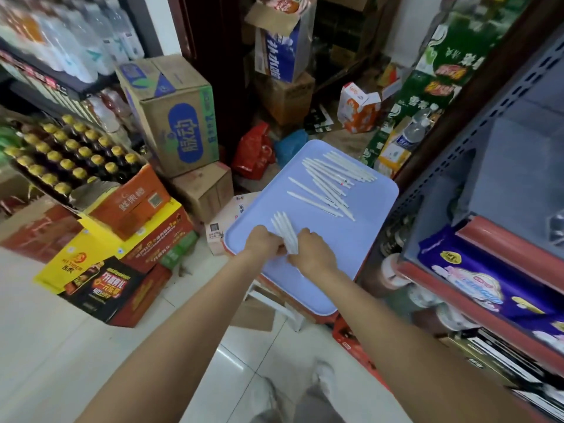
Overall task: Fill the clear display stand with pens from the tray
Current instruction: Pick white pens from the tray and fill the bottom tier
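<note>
A light blue tray [363,239] rests on stacked boxes in front of me. Several white pens [328,181] lie loose and scattered across its far half. Over the near part of the tray, my left hand [264,244] and my right hand [314,250] together grip a small bundle of white pens [285,228], whose tips fan out away from me. The clear display stand is not in view.
Cardboard boxes [180,117] and a crate of yellow-capped bottles [70,154] crowd the left. A blue metal shelf [500,166] with packaged goods stands close on the right. Red and blue bags [254,152] lie behind the tray. White tiled floor [91,346] lies below.
</note>
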The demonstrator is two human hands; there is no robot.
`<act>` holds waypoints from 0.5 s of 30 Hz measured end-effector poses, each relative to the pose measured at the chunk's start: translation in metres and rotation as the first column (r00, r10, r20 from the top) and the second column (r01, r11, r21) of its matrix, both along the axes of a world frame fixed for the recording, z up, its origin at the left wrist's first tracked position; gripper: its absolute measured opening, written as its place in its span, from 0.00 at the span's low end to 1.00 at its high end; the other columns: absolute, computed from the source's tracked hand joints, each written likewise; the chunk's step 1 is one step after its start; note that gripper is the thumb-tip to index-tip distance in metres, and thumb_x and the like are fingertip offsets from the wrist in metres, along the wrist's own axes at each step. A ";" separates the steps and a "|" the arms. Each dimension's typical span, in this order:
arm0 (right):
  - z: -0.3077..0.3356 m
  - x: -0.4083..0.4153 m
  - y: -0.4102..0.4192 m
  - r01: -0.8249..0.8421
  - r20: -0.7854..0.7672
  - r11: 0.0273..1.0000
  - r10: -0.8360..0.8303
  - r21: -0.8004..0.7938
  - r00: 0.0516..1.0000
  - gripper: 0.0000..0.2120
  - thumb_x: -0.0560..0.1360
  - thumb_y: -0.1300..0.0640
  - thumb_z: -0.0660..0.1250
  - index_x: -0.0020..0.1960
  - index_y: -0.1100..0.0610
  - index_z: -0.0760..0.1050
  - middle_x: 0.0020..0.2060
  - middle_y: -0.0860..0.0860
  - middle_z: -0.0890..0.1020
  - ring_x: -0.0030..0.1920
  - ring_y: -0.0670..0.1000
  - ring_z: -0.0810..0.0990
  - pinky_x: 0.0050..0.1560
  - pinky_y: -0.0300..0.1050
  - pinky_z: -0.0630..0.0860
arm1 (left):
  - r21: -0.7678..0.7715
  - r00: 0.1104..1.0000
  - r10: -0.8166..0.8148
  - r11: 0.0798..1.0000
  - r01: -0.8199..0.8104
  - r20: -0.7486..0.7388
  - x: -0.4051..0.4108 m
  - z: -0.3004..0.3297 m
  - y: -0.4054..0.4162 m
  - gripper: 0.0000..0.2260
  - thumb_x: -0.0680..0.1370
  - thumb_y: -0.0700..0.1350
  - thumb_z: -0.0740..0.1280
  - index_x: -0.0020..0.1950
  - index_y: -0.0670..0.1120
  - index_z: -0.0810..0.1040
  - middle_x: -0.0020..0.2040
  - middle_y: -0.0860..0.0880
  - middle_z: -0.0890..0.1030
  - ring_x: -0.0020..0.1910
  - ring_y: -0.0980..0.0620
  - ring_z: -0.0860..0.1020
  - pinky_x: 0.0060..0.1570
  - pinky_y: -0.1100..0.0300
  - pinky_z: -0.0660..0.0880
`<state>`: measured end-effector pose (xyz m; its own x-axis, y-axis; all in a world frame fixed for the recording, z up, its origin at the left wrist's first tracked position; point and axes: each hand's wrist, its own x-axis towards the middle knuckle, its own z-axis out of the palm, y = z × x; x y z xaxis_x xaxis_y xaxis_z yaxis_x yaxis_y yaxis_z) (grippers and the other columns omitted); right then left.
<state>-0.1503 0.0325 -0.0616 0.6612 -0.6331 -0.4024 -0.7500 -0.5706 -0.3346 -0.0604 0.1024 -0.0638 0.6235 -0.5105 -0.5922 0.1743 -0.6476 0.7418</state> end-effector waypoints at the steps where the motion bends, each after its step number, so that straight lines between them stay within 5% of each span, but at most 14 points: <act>1: -0.002 0.000 -0.001 0.009 0.013 1.000 -0.010 0.028 1.000 0.20 0.73 0.55 0.69 0.58 0.64 0.66 0.57 0.61 0.74 0.59 0.61 0.73 0.49 0.50 0.70 | 0.003 1.000 -0.003 1.000 0.003 -0.003 0.000 -0.002 -0.005 0.09 0.75 0.36 0.66 0.34 0.36 0.74 0.30 0.43 0.75 0.32 0.47 0.74 0.44 0.54 0.74; 5: -0.007 -0.003 -0.009 0.074 0.111 0.986 -0.091 0.147 0.990 0.15 0.73 0.58 0.68 0.55 0.65 0.69 0.54 0.61 0.78 0.56 0.61 0.76 0.46 0.48 0.71 | -0.009 0.999 -0.036 0.999 0.035 -0.010 -0.003 -0.006 -0.015 0.14 0.76 0.43 0.68 0.32 0.39 0.75 0.31 0.41 0.77 0.33 0.45 0.76 0.43 0.55 0.75; 9: 0.005 -0.011 -0.010 0.118 0.228 0.965 -0.172 0.234 0.958 0.16 0.74 0.55 0.68 0.56 0.64 0.72 0.53 0.59 0.79 0.54 0.59 0.77 0.44 0.43 0.68 | -0.107 0.998 -0.055 0.993 0.054 -0.010 -0.013 0.000 -0.018 0.15 0.78 0.47 0.65 0.36 0.39 0.73 0.33 0.42 0.71 0.32 0.48 0.67 0.34 0.58 0.63; 13: 0.033 -0.019 -0.014 0.112 0.332 0.968 -0.184 0.223 0.925 0.14 0.73 0.58 0.69 0.54 0.65 0.72 0.50 0.59 0.79 0.51 0.58 0.78 0.42 0.42 0.69 | -0.234 0.996 -0.029 0.972 0.009 -0.083 -0.029 0.023 -0.033 0.11 0.80 0.46 0.59 0.42 0.42 0.74 0.38 0.45 0.75 0.39 0.48 0.75 0.44 0.55 0.73; 15: 0.053 -0.024 -0.016 0.099 0.373 0.966 -0.186 0.240 0.909 0.13 0.73 0.60 0.69 0.54 0.65 0.72 0.50 0.59 0.79 0.50 0.57 0.78 0.44 0.45 0.73 | -0.279 0.996 -0.007 0.960 -0.018 -0.089 -0.038 0.043 -0.043 0.08 0.81 0.45 0.57 0.49 0.41 0.69 0.39 0.45 0.75 0.38 0.51 0.75 0.40 0.59 0.73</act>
<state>-0.1743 0.0162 -0.0087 0.7011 -0.6616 -0.2659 -0.6030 -0.3511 -0.7163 -0.0982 0.0597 -0.0211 0.5785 -0.6604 -0.4788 0.2496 -0.4155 0.8747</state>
